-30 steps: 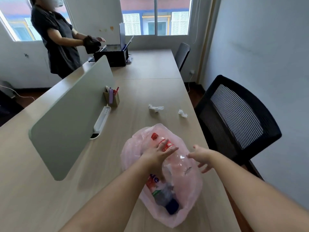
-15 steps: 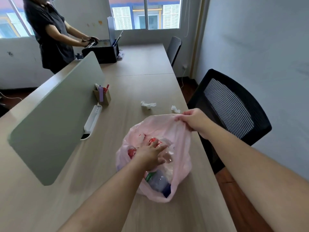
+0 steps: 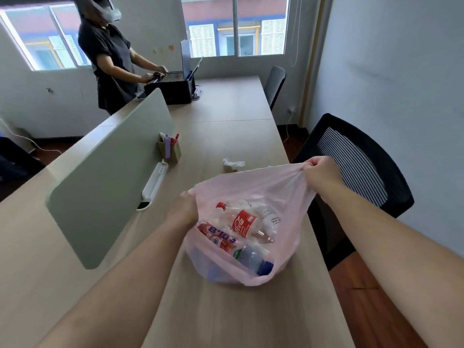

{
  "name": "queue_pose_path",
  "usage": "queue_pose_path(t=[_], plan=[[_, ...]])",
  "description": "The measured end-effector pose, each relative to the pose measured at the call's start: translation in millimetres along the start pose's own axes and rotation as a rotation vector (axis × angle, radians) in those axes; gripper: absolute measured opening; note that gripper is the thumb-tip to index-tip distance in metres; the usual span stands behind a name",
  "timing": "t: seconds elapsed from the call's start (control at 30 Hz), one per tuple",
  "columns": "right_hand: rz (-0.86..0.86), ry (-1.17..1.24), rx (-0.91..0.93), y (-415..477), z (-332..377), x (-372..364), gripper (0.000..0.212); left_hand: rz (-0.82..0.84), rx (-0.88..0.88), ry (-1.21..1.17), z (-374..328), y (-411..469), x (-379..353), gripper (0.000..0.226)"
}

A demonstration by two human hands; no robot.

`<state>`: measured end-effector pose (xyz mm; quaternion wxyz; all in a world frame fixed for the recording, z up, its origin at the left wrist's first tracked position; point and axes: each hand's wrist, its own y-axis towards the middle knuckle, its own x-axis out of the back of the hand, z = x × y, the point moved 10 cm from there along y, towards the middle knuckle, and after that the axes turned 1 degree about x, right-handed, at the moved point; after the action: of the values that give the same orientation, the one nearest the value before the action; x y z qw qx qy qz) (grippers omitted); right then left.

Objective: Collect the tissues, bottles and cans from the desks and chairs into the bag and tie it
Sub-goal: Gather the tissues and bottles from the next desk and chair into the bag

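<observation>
A thin pink plastic bag (image 3: 266, 184) stands on the wooden desk (image 3: 226, 136), its mouth stretched wide. My left hand (image 3: 184, 209) grips the bag's left rim. My right hand (image 3: 320, 169) pinches the far right rim and holds it up. Inside lie a clear cola bottle with a red label (image 3: 242, 223), a red and white can (image 3: 216, 236), and a clear bottle with a blue cap (image 3: 253, 259). One crumpled white tissue (image 3: 232, 164) lies on the desk just beyond the bag. A second tissue is hidden behind the raised rim.
A grey-green divider panel (image 3: 105, 177) runs along the desk's left, with a white power strip (image 3: 153, 185) and a pen holder (image 3: 170, 149) beside it. A black mesh chair (image 3: 356, 167) stands at the right. Another person (image 3: 113, 61) works at a black box (image 3: 170, 91) at the far end.
My left hand came out of the bag and took hold of its left rim. My right hand lifted the far rim higher and to the right, pulling the mouth wide.
</observation>
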<state>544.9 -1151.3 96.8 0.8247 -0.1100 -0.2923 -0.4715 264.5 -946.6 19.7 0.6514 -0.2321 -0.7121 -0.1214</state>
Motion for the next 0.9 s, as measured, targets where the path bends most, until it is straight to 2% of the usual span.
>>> queue_pose_path(t=[0.13, 0.23, 0.3, 0.37, 0.43, 0.47, 0.53, 0.63, 0.73, 0.83, 0.9], plan=[[-0.044, -0.097, 0.044, 2, 15, 13, 0.023, -0.193, 0.011, 0.010, 7, -4, 55, 0.059], [0.026, -0.193, 0.024, 1, 22, 5, 0.019, -0.110, -0.068, 0.072, -1, -8, 57, 0.062], [0.177, -0.289, -0.016, 0, 22, -16, 0.030, -0.018, -0.136, 0.129, -6, -8, 45, 0.056], [0.416, -0.392, -0.050, -5, 20, -45, 0.038, -0.012, -0.213, 0.053, -12, -2, 48, 0.038], [0.611, -0.335, -0.131, -5, 14, -67, 0.041, -0.116, -0.332, -0.183, -23, 6, 72, 0.015], [0.651, -0.243, -0.170, 3, 15, -74, 0.042, -0.198, -0.383, -0.289, -27, 15, 89, 0.013], [0.629, -0.078, -0.169, 33, 22, -85, 0.042, -0.316, -0.411, -0.385, -30, 38, 114, 0.012], [0.493, -0.112, -0.060, 87, 27, -98, 0.046, -0.314, -0.384, -0.346, -39, 94, 115, 0.019], [0.421, -0.237, -0.036, 132, 3, -128, 0.036, -0.195, -0.346, -0.226, -58, 167, 84, 0.038], [0.440, -0.375, -0.012, 166, -30, -165, 0.045, -0.045, -0.307, -0.120, -81, 234, 35, 0.055], [0.449, -0.424, 0.017, 184, -50, -191, 0.049, 0.049, -0.340, -0.103, -100, 269, -1, 0.065]])
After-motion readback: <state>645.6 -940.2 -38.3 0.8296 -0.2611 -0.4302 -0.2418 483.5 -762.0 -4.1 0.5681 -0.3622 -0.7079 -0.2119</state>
